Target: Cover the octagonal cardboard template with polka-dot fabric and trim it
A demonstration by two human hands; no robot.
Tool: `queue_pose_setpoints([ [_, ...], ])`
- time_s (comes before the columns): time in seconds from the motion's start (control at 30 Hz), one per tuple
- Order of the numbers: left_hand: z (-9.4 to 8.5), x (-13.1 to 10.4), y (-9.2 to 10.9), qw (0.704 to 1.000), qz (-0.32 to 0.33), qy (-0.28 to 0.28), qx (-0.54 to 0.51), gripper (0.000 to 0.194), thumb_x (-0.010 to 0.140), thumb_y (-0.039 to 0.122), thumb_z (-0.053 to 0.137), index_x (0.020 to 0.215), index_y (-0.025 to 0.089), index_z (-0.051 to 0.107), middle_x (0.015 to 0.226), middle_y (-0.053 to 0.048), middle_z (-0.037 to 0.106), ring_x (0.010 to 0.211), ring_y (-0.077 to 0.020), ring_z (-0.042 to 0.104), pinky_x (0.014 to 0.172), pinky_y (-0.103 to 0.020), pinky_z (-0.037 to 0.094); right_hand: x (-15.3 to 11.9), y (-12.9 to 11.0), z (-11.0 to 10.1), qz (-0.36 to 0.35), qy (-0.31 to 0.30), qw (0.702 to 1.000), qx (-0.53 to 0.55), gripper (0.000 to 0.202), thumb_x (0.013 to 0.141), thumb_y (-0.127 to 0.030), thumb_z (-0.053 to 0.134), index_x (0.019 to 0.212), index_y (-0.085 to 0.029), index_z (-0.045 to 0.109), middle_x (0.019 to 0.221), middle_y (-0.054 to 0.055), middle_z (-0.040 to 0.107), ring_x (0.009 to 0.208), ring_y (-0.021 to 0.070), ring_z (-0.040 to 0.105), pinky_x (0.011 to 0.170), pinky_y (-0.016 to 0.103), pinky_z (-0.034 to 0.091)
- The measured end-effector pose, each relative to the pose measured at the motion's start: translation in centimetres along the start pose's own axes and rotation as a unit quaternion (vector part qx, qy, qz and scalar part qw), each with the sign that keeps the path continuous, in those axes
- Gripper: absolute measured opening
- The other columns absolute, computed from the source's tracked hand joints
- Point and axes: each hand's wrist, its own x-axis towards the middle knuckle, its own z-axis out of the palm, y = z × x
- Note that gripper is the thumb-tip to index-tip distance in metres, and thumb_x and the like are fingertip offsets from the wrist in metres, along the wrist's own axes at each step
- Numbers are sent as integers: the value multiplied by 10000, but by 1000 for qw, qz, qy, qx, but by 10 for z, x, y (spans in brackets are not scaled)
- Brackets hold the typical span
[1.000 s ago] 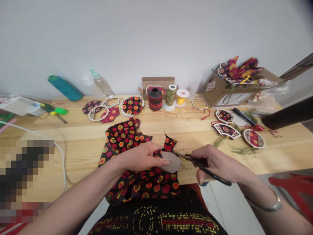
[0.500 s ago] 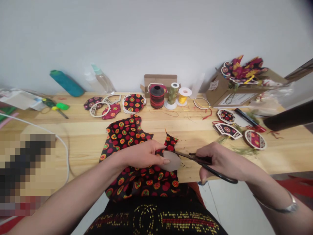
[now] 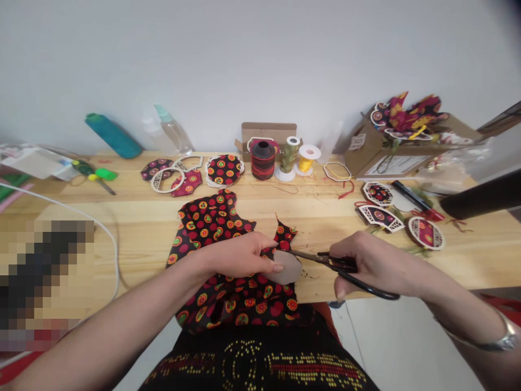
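My left hand (image 3: 248, 255) pinches a rounded grey template (image 3: 287, 267) against black fabric (image 3: 211, 217) printed with red dots and flowers. The cloth lies on the wooden table and hangs over its front edge toward my lap. In my right hand (image 3: 366, 263) is a pair of black-handled scissors (image 3: 321, 259). Their blades point left and reach the upper edge of the template, beside the fabric. A pointed scrap of the same cloth (image 3: 285, 231) sticks up just behind the blades. My left fingers hide part of the template.
Thread spools (image 3: 262, 160) stand along the back by a small cardboard box (image 3: 268, 130). Fabric-covered pieces (image 3: 223, 169) and cut-out frames (image 3: 167, 180) lie to their left. At right are a larger carton (image 3: 391, 157), a marker (image 3: 411, 196) and finished ornaments (image 3: 425, 232). A white cable (image 3: 109, 233) crosses the left side.
The scissors and my right hand have shifted very slightly up and to the right. My left hand keeps its hold on the template and fabric. The whole view has moved a little.
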Motion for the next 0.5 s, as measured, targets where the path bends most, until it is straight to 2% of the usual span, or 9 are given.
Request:
queue_pose_setpoints([
  [0.13, 1, 1, -1, 1000, -2, -12, -6, 129, 819, 280, 582, 793, 167, 638, 791, 15, 642, 709, -125, 548, 661, -234, 415, -1, -1, -2, -24, 9, 999, -47, 469, 691, -578, 691, 595, -181, 459, 526, -56, 453, 502, 80, 307, 428, 217, 236],
  [0.5, 2, 1, -1, 1000, -12, -21, -18, 131, 817, 262, 583, 877, 183, 669, 872, 7, 691, 784, -143, 590, 740, -256, 441, -1, -9, 0, -40, 37, 996, -69, 477, 724, -577, 677, 577, -188, 444, 497, -57, 462, 470, 73, 292, 413, 206, 224],
])
